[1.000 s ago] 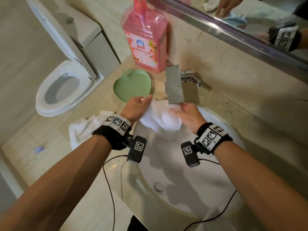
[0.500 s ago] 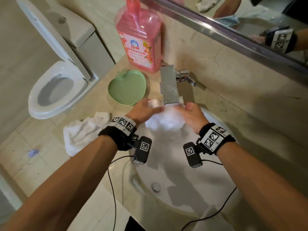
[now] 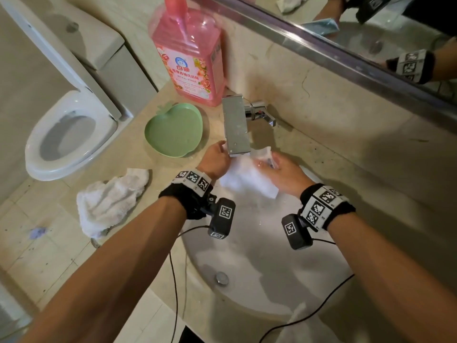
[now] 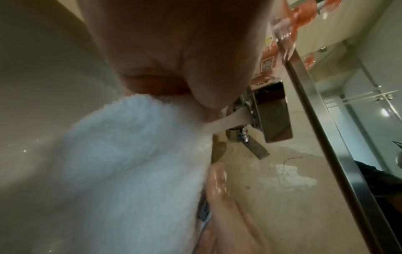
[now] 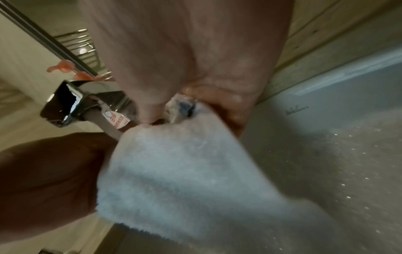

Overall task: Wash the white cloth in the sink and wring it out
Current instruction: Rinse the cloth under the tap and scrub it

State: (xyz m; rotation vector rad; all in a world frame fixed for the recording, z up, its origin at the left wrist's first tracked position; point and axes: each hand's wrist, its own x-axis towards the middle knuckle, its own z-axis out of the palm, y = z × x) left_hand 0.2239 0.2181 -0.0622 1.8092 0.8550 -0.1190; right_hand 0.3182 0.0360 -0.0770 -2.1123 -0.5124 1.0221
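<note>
The cloth (image 3: 247, 178) I hold is plain white, fluffy, with a small blue-marked tag at one edge. In the upper middle of the head view stands a pink bottle (image 3: 189, 53) with a label of fruit pictures and a blue-and-white emblem. Left of the silver tap (image 3: 236, 127) lies a pale green dish (image 3: 174, 129). The sink (image 3: 259, 280) is white, the counter (image 3: 346, 174) beige and speckled. My wrist bands (image 3: 191, 194) are black with black-and-white square codes.

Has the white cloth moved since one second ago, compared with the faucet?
Yes. The white cloth was spread below the faucet spout; both hands have bunched it and brought it up under the spout.
</note>
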